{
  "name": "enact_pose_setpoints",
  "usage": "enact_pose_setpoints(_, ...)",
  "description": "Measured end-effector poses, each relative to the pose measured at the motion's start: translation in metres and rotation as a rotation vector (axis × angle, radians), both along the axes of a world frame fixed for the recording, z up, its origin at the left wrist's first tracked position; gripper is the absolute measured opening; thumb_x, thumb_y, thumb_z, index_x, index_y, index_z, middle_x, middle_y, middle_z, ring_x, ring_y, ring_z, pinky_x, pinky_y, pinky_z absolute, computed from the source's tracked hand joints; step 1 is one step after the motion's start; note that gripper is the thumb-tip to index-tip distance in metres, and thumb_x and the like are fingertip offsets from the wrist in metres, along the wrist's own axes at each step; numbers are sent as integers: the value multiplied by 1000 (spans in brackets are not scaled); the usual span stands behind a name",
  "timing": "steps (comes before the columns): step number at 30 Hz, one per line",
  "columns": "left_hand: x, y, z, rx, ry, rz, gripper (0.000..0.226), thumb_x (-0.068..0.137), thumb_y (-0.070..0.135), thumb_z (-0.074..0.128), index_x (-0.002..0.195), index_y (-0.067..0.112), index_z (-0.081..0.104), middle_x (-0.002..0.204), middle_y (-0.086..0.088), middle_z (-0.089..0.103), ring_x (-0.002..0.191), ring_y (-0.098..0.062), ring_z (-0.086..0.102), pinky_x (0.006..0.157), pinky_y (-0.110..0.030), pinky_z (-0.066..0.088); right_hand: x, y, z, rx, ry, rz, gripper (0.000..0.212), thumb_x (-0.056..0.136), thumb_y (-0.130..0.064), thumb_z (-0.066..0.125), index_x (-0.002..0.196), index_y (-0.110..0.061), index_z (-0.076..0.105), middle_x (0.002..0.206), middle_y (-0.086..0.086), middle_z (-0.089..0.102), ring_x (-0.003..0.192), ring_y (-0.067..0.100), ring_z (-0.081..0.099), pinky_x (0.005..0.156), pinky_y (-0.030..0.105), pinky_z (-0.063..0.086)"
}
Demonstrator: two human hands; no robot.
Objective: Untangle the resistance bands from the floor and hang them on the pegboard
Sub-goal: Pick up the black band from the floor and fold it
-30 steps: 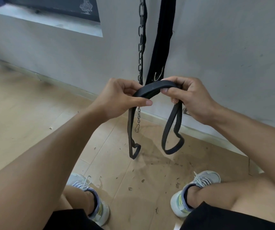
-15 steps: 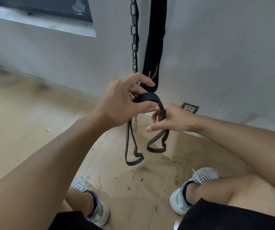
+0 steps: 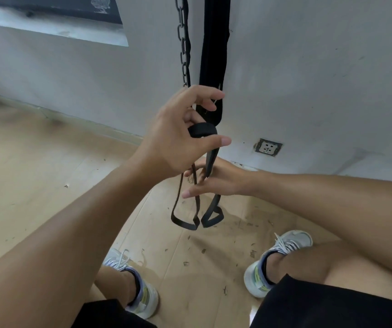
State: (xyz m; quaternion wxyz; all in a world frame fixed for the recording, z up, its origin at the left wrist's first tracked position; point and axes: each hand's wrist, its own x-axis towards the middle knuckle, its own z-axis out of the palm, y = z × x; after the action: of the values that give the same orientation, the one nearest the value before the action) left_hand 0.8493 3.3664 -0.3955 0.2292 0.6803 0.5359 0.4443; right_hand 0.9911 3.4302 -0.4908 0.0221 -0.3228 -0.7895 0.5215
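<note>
A black resistance band point(image 3: 210, 209) hangs folded in front of me, its two looped ends dangling just above the wooden floor. My left hand point(image 3: 180, 136) pinches the band's folded top between thumb and fingers, index finger raised. Lower down, my right hand point(image 3: 216, 181) has its fingers around the hanging strands, a straight finger pointing left. Part of the band is hidden behind both hands. No pegboard is in view.
A black chain point(image 3: 183, 41) and a wide black strap point(image 3: 214, 55) hang down the grey wall behind my hands. A wall socket point(image 3: 268, 147) sits low on the wall. My two shoes point(image 3: 278, 261) stand on the littered wooden floor point(image 3: 48, 174).
My right hand left the band's top and slid down the hanging strands. My left hand rose with the folded top. The two hanging loops came closer together.
</note>
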Motion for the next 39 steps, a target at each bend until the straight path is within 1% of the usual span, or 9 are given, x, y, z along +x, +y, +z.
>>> enact_pose_setpoints(3, 1, 0, 2, 7, -60, -11, 47, 79, 12, 86, 119, 23, 63, 116, -2, 64, 74, -15, 68, 75, -18, 56, -6, -4, -4, -2, 46, -68, 17, 86, -34, 85, 92, -22, 75, 77, -15, 74, 75, -3, 68, 68, 11, 48)
enact_pose_setpoints(6, -9, 3, 3, 12, -122, 57, 39, 80, 10, 85, 112, 25, 66, 118, 0, 69, 72, -14, 64, 74, -22, 56, -6, -2, -7, 3, 53, -96, 37, 86, -31, 84, 75, -2, 65, 65, 3, 62, 61, 14, 59, 61, 22, 46)
enact_pose_setpoints(9, -28, 6, 7, 0, -313, 136, 32, 81, 8, 82, 104, 25, 69, 116, -2, 70, 73, -14, 61, 74, -29, 55, 3, 7, -8, 11, 15, -110, 31, 86, -29, 84, 68, -13, 65, 64, -6, 65, 62, 8, 64, 67, 22, 51)
enact_pose_setpoints(14, -61, 12, 10, -44, -528, 252, 26, 80, 3, 74, 100, 20, 71, 106, -3, 67, 72, -14, 60, 70, -27, 52, 14, 20, 0, 31, -1, -142, 27, 84, -38, 85, 96, -17, 74, 87, 3, 80, 81, 16, 78, 88, 36, 63)
enact_pose_setpoints(21, -79, 18, 6, -174, -798, 320, 24, 86, -3, 63, 104, 11, 70, 72, 3, 61, 64, -14, 53, 63, -27, 46, 20, 25, 11, 265, -39, -176, 21, 93, -38, 76, 94, -38, 55, 89, -10, 67, 78, 3, 65, 69, 20, 49)
enact_pose_setpoints(27, -90, 18, 3, -210, -834, 308, 33, 87, -9, 65, 113, 12, 63, 66, 4, 46, 63, -12, 53, 68, -27, 47, 37, 43, 21, 302, -103, -169, 26, 88, -24, 82, 94, -40, 62, 91, -13, 70, 80, 5, 69, 68, 17, 47)
enact_pose_setpoints(33, -96, 20, -3, -310, -735, 434, 27, 89, -5, 64, 112, 8, 68, 80, -7, 55, 57, -15, 55, 72, -29, 52, 43, 50, 29, 277, -74, -142, 21, 95, -31, 75, 93, -47, 62, 90, -18, 69, 89, 5, 67, 80, 25, 51)
enact_pose_setpoints(37, -97, 20, -2, -245, -836, 358, 28, 89, -9, 64, 111, 8, 65, 71, -1, 55, 62, -15, 54, 72, -28, 51, 47, 46, 28, 245, -92, -76, 19, 96, -37, 73, 114, -43, 70, 84, -31, 69, 85, -9, 64, 79, 18, 44)
enact_pose_setpoints(39, -94, 21, -1, -176, -904, 252, 27, 89, -9, 64, 109, 9, 64, 72, 0, 54, 67, -15, 55, 74, -28, 49, 46, 43, 27, 245, -80, -82, 15, 93, -37, 77, 105, -43, 70, 83, -29, 69, 81, -10, 63, 75, 15, 44)
